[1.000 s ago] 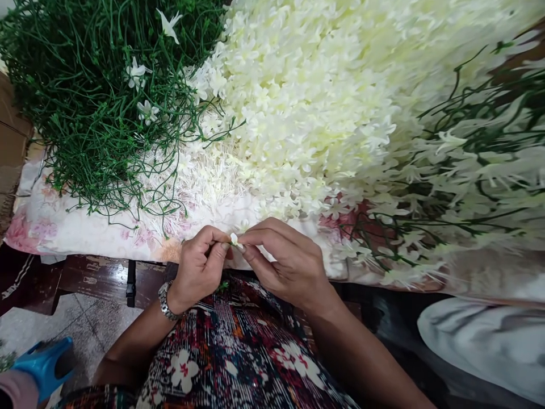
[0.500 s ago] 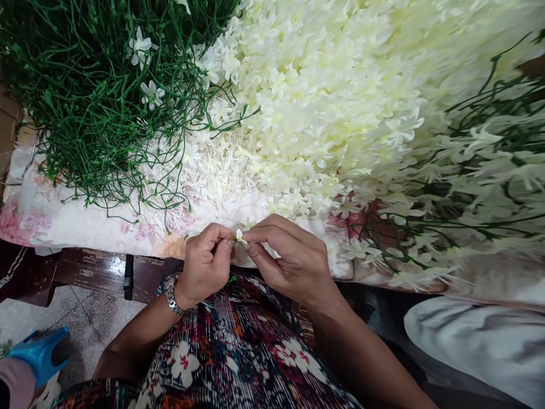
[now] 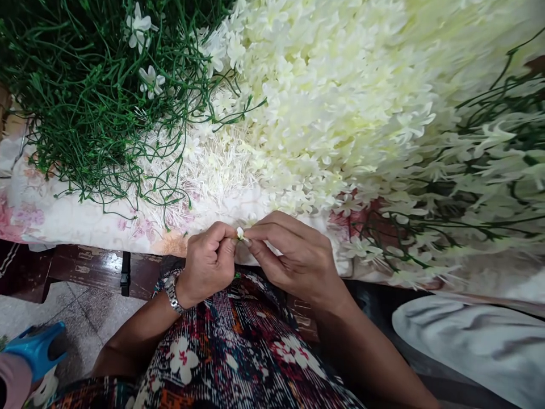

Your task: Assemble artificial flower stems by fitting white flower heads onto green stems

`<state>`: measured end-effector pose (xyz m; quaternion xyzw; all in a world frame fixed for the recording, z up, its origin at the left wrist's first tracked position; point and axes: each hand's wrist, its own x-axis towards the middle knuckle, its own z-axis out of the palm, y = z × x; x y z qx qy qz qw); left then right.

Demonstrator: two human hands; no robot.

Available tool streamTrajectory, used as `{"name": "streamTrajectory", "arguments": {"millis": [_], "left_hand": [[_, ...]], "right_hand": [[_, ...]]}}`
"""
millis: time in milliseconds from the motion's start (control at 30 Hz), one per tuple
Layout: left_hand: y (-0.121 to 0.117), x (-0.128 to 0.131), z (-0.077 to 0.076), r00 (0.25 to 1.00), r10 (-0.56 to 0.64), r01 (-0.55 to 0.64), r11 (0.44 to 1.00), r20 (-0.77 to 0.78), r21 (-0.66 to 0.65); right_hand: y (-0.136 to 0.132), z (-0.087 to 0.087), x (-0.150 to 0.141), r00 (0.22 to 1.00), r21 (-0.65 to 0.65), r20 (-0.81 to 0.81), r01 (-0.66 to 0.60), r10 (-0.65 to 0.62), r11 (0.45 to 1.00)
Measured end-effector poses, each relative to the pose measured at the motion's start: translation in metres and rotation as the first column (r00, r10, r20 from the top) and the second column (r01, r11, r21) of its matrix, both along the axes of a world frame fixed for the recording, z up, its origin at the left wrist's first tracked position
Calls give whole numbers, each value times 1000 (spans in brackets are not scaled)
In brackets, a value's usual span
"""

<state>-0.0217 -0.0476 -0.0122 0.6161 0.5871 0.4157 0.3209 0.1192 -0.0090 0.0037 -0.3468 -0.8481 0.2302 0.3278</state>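
Observation:
My left hand (image 3: 209,262) and my right hand (image 3: 293,255) meet fingertip to fingertip just above my lap. Both pinch one small cream artificial flower (image 3: 240,233) between thumb and forefinger. A bit of green stem shows under my left hand. A metal watch (image 3: 171,294) sits on my left wrist. Right behind the hands lies a big heap of loose cream flower heads (image 3: 323,96) on a floral cloth (image 3: 85,221). A patch of thin white stamen pieces (image 3: 204,170) lies between that heap and the hands.
A tangle of green wire stems (image 3: 93,96) fills the upper left. Finished stems with flowers (image 3: 468,182) lie at the right. The dark wooden table edge (image 3: 97,272) runs below the cloth. A blue slipper (image 3: 36,352) is on the floor at lower left, a white bag (image 3: 477,341) at lower right.
The hands hold the same pinch on the small flower. The view has drifted a little, so the heaps sit lower and further right in the picture.

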Motion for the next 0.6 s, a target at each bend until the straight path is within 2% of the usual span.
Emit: {"name": "streamTrajectory", "arguments": {"millis": [267,600], "left_hand": [[2,0,1,1000,2,-2,1000,-31,4],[0,-6,1,981,-60,83,989,187,-119]], "right_hand": [[0,-4,-1,1000,-4,-2,3,-3,1000],[-1,1,7,1000,-77,2,-5,5,997]]}}
